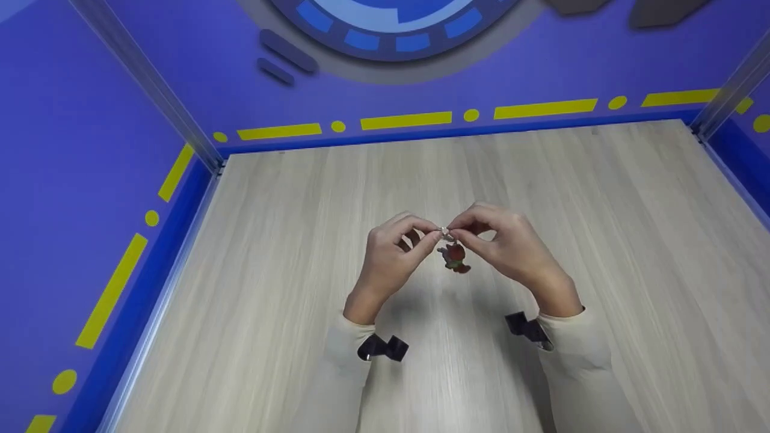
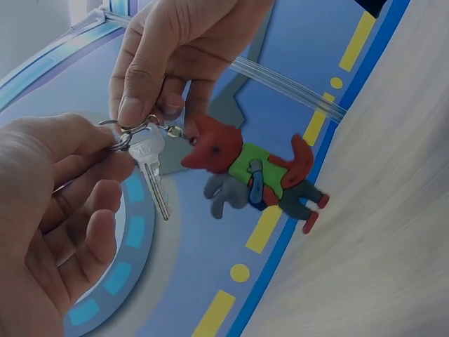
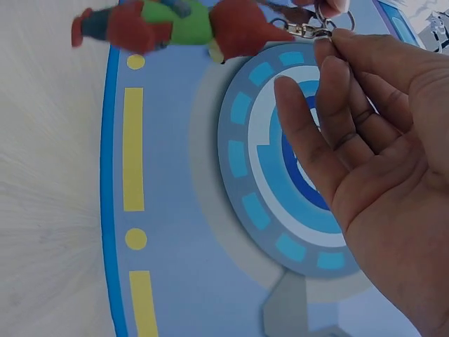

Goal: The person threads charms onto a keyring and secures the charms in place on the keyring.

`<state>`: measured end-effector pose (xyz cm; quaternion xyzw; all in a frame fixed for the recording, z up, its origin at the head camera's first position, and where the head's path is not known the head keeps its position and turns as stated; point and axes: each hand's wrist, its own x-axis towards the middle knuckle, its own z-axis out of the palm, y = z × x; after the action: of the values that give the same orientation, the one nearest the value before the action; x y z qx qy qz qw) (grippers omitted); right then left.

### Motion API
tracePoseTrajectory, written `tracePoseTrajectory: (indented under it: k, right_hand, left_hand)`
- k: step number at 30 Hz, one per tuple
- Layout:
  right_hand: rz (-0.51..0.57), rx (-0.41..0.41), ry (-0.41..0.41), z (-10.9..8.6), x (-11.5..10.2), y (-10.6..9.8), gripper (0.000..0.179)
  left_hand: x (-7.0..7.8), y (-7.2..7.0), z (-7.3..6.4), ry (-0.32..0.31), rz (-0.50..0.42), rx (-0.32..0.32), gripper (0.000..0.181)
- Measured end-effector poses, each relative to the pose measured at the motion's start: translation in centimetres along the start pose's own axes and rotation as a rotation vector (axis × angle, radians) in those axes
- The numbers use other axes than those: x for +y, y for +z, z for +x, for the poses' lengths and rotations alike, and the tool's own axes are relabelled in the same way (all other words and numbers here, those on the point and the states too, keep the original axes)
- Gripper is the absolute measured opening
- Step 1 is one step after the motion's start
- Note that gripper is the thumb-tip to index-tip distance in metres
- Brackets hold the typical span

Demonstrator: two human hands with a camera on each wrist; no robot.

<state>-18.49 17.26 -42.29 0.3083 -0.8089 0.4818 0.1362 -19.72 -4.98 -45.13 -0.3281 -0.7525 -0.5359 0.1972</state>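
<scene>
Held up over the table is a key ring (image 2: 121, 146) carrying a silver key (image 2: 152, 175) and a fox figure charm (image 2: 261, 165). My left hand (image 1: 387, 254) pinches the ring from one side. From the other side, my right hand (image 1: 511, 245) pinches the ring with thumb and forefinger, close to the charm's clasp (image 3: 300, 29). Red, with a green top, the fox hangs from a short chain below the fingertips in the head view. In the left wrist view the key dangles between both hands. Fingertips hide part of the ring.
A light wood-grain table (image 1: 271, 270) lies under both hands. Blue panels (image 1: 180, 36) with yellow markings stand along its back and sides, joined by metal corner posts (image 1: 144, 78). Black wrist mounts (image 1: 382, 347) sit on both sleeves.
</scene>
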Motion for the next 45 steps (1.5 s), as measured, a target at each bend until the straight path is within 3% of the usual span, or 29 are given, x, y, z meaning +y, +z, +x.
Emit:
tracePoseTrajectory:
  k: [8, 13, 23, 28, 33, 38, 45]
  right_hand:
    - [0.037, -0.029, 0.068, 0.1, 0.2, 0.0, 0.009]
    - [0.082, -0.050, 0.110, 0.1, 0.4, 0.1, 0.007]
    - [0.174, -0.118, 0.219, 0.1, 1.0, 0.3, 0.006]
    - [0.286, -0.154, 0.267, 0.0, 1.3, 0.5, 0.003]
    - [0.392, -0.176, 0.302, 0.0, 1.6, 0.8, 0.006]
    - [0.463, -0.174, 0.283, 0.0, 2.1, 1.1, 0.005]
    - [0.519, -0.172, 0.267, 0.0, 2.8, 1.5, 0.008]
  left_hand:
    - [0.0, 0.2, 0.0, -0.042, -0.012, -0.011, 0.009]
    - [0.0, 0.3, 0.0, -0.082, -0.081, -0.033, 0.011]
    - [0.2, 0.8, -0.2, -0.159, -0.225, -0.004, 0.010]
    - [0.4, 1.0, -0.2, -0.204, -0.259, -0.016, 0.011]
    - [0.6, 1.2, -0.1, -0.211, -0.250, -0.034, 0.012]
    - [0.5, 1.2, -0.1, -0.200, -0.245, -0.025, 0.012]
    - [0.3, 1.0, -0.1, -0.175, -0.117, 0.009, 0.012]
